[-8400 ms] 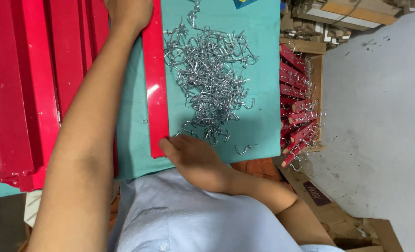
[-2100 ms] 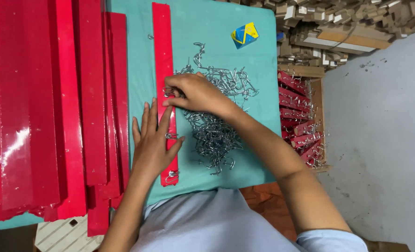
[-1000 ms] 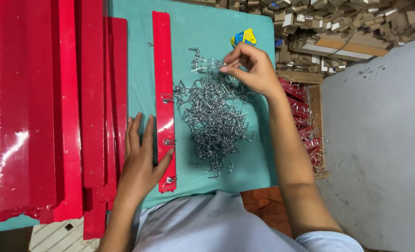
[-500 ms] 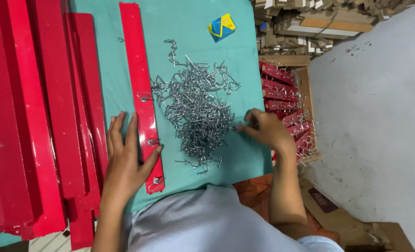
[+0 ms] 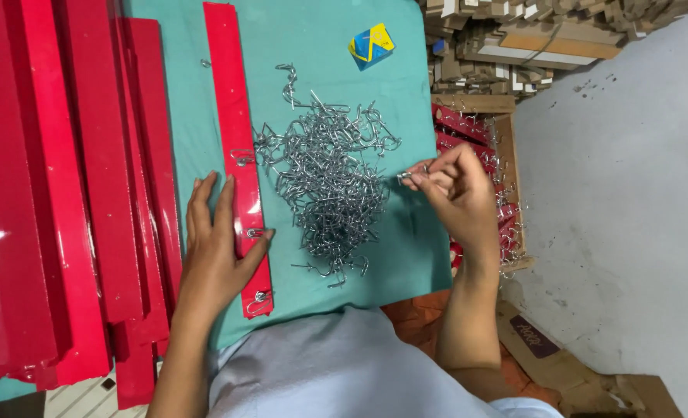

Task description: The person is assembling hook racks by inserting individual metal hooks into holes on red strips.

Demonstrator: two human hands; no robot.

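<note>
A long red metal strip (image 5: 234, 131) lies on the teal table top (image 5: 320, 46), with metal hooks fitted in its lower part. My left hand (image 5: 216, 248) lies flat on the strip's lower half, fingers spread. A pile of silver metal hooks (image 5: 324, 182) sits just right of the strip. My right hand (image 5: 456, 193) hovers at the pile's right edge and pinches a single metal hook (image 5: 406, 176) between thumb and fingers.
Several red metal strips (image 5: 65, 178) are stacked on the left of the table. A blue and yellow small box (image 5: 372, 46) lies at the far side. A wooden crate with red strips bearing hooks (image 5: 475, 139) stands to the right, with stacked wooden pieces (image 5: 530, 31) beyond it.
My right hand went from the strip out to the far side of the pile, then to its right edge, and now holds one hook lifted. My left hand stays on the strip.
</note>
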